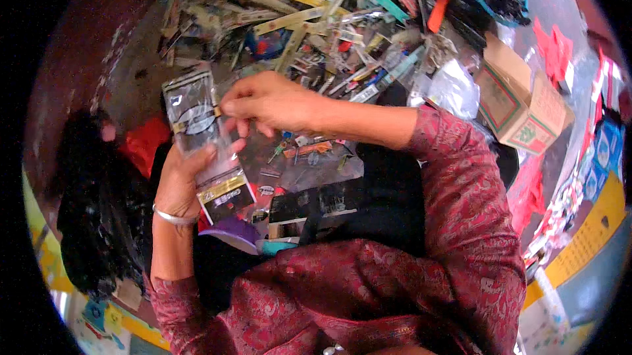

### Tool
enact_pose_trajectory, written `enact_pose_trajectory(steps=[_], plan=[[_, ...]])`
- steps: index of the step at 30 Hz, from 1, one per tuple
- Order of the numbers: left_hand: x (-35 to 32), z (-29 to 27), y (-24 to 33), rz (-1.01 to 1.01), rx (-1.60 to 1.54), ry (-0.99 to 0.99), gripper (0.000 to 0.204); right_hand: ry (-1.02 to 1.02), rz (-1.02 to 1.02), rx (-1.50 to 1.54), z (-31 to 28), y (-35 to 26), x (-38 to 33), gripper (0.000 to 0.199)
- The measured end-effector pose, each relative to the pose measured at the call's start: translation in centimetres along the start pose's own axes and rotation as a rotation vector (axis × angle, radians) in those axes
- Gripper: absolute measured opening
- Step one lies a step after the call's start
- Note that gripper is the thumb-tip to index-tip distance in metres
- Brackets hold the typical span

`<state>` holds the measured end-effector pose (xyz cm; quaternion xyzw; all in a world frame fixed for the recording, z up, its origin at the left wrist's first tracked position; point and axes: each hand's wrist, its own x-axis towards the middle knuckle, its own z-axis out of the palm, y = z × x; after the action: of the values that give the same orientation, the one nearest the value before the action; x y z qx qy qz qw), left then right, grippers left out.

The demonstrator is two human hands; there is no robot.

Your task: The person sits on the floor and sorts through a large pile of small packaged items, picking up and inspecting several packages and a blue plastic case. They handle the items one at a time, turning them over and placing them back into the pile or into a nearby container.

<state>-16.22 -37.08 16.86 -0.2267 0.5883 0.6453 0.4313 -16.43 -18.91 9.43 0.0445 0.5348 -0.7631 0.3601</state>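
Heap of mixed strips (pixel 289 20): lay spread out ahead. Cardboard box (pixel 526 105): sat at right. Clear packet (pixel 197 118), gold-and-black end: was gripped in the left hand (pixel 178 174), near the heap. Right hand (pixel 270 101): curled at the packet's edge, pinch unclear.

Worn on head, left of side-by-side fisheye pair. Looks steeply down, slightly forward, upright, unmirrored. Takes in patterned garment (pixel 368 276) close up at lower edge, left hand (pixel 184 165) left of centre, right hand (pixel 273 100) above, nearer centre, heaped strips (pixel 289 22) farther off along top. Cut round by black corners.
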Motion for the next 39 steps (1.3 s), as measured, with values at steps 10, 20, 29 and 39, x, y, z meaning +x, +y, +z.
enact_pose_trajectory(steps=[10, 20, 29, 39], plan=[[-0.3, 0.9, 1.3, -0.026, -0.207, -0.105, 0.055, 1.104, 0.407, -1.349, -24.2, 10.7, -12.6, 0.057], [0.9, 3.0, -2.1, -0.173, -0.444, -0.242, 0.071, 1.28, 0.076, -0.763, -35.2, 18.0, -16.1, 0.023], [1.8, 3.6, -2.6, -0.095, -0.372, -0.263, 0.069, 0.585, -0.599, -0.017, -13.0, 0.3, -13.5, 0.034], [0.2, 5.4, -1.6, -0.24, -0.131, -0.339, 0.067, 0.46, -0.971, -1.022, -0.9, 0.3, -5.4, 0.03]])
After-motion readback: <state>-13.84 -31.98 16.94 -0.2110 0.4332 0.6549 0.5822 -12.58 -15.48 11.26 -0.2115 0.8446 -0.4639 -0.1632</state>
